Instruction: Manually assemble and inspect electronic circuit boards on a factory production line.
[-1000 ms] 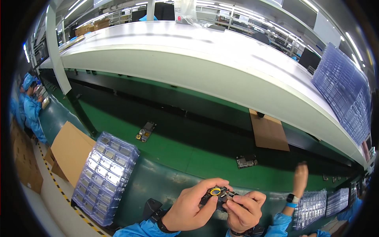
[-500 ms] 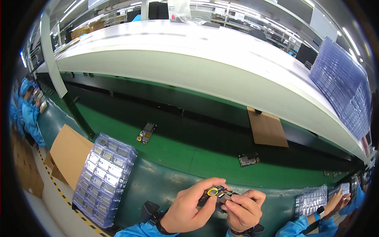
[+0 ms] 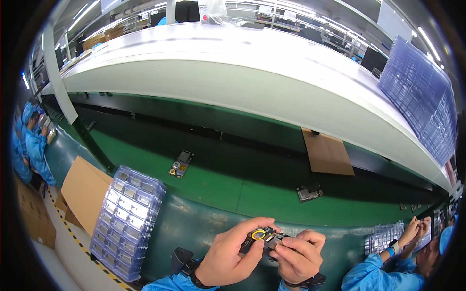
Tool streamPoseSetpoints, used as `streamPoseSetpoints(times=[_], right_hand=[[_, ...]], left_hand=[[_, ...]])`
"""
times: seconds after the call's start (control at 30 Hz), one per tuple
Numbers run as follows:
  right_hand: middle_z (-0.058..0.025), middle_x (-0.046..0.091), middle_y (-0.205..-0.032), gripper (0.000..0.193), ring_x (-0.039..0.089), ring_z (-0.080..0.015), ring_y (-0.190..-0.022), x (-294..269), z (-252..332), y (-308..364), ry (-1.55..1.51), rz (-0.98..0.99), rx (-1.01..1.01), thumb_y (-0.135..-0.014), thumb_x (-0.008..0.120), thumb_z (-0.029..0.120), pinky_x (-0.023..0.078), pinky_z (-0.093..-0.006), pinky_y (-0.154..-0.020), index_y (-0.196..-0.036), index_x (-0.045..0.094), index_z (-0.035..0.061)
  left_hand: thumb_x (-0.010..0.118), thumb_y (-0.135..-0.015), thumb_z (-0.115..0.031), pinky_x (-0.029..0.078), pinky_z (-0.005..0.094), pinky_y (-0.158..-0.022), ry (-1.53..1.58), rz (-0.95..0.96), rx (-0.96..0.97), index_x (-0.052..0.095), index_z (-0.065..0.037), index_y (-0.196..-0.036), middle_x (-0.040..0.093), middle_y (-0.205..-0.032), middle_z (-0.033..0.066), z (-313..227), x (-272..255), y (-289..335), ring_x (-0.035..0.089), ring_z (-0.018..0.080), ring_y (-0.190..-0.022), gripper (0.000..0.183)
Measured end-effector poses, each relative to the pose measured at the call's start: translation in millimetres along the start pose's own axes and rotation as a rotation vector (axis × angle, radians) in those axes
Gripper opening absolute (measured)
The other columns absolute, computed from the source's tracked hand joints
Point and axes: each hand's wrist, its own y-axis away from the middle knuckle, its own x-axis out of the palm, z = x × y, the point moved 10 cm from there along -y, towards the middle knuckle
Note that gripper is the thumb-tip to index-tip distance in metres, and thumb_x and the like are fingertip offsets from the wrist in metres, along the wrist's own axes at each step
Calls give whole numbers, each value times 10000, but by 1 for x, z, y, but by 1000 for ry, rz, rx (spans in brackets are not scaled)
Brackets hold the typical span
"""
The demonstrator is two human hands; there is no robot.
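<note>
Circuit board (image 3: 270, 238), in left hand (image 3: 227, 256), pinched by right hand (image 3: 302, 255);

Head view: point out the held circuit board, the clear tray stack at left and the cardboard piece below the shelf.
Held circuit board (image 3: 272, 241): head view, exposed middle of its face.
Clear tray stack (image 3: 150, 220): head view, its right side wall.
Cardboard piece (image 3: 328, 153): head view, its flat middle.

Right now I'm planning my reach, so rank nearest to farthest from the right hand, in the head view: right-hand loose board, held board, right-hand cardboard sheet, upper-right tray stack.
1. Held board, touching the right hand.
2. Loose board, ahead.
3. Cardboard sheet, farther ahead.
4. Tray stack, far upper right.
</note>
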Motion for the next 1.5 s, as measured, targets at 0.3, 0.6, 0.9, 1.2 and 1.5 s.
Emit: streamPoseSetpoints(times=[0.3,0.6,0.9,1.2,1.5], right_hand=[[9,733,-971,247,540,-244,-887,-3,0,3,-15,-15,-34,-699,892,293,480,-363,-726,-893,807,166],[2,728,-973,260,535,-235,-882,0,-1,0,-31,14,9,-689,897,287,484,-368,-734,-897,805,161],[6,727,-980,253,527,-231,-872,-1,3,1,-3,18,-31,-710,883,328,487,-391,-745,-902,806,182],[15,677,-927,242,519,-228,-883,-5,3,2,-6,6,-52,-717,891,322,483,-405,-757,-906,809,197],[-6,686,-958,241,532,-240,-894,0,-6,2,-32,7,25,-718,892,309,497,-408,-774,-909,809,188]], left_hand=[[494,-944,100,536,346,-967,12,-15,2,503,53,-1340,688,-1203,203,-1,1,-2,680,220,-1106,399],[498,-943,105,538,340,-960,6,-14,-11,504,55,-1339,687,-1205,209,1,1,0,680,215,-1101,399],[544,-958,74,574,319,-886,-46,-47,31,537,54,-1298,717,-1140,199,-4,0,-2,704,206,-1030,341],[577,-944,69,580,310,-853,-70,-95,97,553,85,-1212,730,-1070,210,-7,0,-2,714,201,-991,270],[587,-949,64,587,322,-849,-49,-135,100,552,84,-1183,730,-1053,210,-2,-1,-3,721,210,-971,237]])
